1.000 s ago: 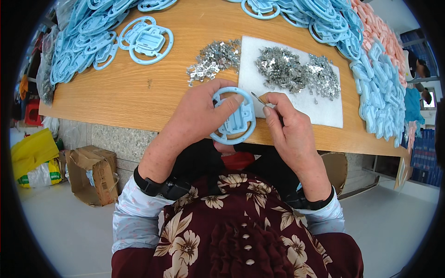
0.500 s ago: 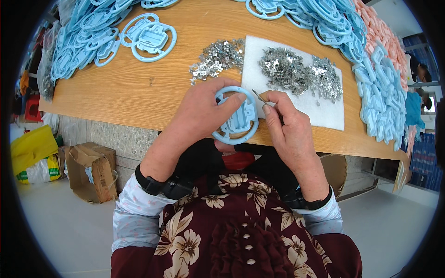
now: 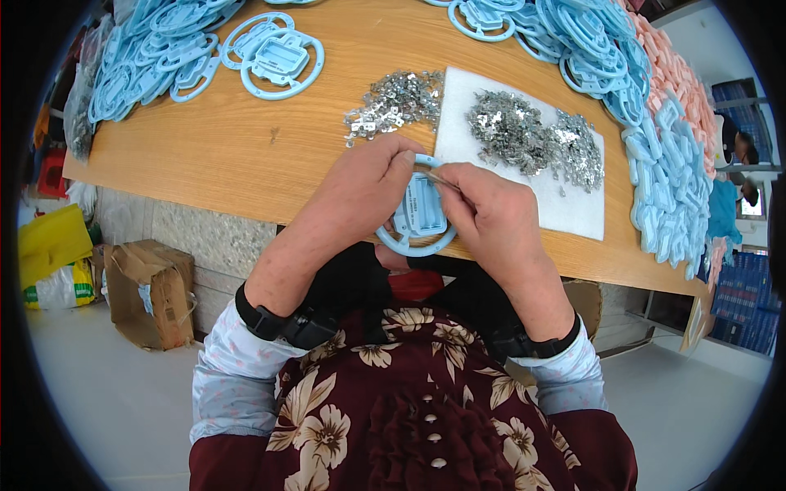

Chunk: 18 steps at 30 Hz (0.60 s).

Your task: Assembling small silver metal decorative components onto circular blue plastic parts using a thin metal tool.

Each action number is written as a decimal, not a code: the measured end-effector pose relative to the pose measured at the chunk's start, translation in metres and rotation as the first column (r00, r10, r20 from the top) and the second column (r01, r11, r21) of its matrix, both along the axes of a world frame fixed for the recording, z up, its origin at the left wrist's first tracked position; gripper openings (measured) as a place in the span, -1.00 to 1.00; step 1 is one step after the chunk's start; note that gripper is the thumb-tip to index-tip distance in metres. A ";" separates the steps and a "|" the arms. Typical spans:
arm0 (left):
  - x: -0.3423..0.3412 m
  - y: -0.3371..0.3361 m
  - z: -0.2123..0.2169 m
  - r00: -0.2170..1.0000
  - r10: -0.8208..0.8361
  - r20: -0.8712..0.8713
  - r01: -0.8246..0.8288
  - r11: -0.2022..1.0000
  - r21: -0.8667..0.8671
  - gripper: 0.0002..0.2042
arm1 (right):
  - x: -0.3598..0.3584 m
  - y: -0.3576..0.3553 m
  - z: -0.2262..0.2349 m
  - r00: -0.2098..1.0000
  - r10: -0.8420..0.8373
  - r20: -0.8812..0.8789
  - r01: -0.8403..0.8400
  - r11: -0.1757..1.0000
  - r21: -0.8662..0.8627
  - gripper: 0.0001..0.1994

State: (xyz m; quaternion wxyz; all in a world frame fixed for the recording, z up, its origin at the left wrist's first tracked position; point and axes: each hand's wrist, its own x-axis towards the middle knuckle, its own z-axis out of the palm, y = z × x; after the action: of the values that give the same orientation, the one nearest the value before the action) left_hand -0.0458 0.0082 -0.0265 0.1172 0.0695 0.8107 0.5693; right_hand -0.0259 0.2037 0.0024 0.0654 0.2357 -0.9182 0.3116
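Since the earlier frame, the right hand point(image 3: 495, 203) is moving in over the wheel point(image 3: 422, 211), and the left thumb is shifting toward the far rim. Right fingers are pinching a slim tool point(image 3: 444, 181); left fingers are grasping the rim. The tool could be slipping and scratching plastic or nicking the left thumb, should the wheel be twisting in a loose grip. At the table point(image 3: 196, 176) edge, its recessed face is pointing up, its recess's long axis running near to far.
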 end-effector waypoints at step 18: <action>0.000 -0.002 -0.004 0.999 -0.039 0.016 0.038 0.998 0.051 -0.72 | -0.008 -0.003 0.014 0.995 0.092 -0.022 -0.080 0.944 0.320 -0.90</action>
State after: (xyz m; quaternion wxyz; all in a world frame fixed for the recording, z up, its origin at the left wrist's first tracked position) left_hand -0.0460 0.0066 -0.0302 0.1334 0.0833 0.7935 0.5879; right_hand -0.0341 0.2002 0.0164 0.0297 0.2889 -0.9439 0.1571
